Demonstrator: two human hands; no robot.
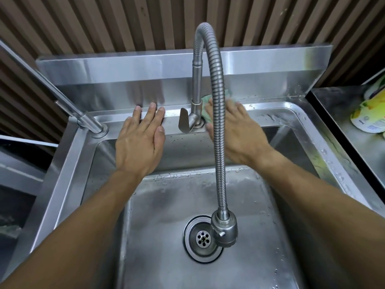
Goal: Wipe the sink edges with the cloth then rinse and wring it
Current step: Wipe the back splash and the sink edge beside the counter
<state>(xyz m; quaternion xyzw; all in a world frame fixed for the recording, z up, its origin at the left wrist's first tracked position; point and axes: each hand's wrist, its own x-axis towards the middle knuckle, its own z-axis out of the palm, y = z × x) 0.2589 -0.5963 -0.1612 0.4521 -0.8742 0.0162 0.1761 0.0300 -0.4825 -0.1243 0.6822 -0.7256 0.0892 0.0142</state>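
Flat and spread, the right hand [235,130] presses the green cloth [206,105] onto the back ledge of the sink [291,107], just right of the faucet [195,113] base; the flexible faucet hose crosses in front and hides part of the fingers, so whether any curl into the fabric cannot be told. Opposite it, the left hand [139,140] lies open with straight fingers on the same ledge, left of the lever, holding nothing. Judging by this, wiping is under way along the rear edge. Droplets bead on the right rim, which may be wiped already or not. No water runs from the spout, so rinsing and wringing look still undone.
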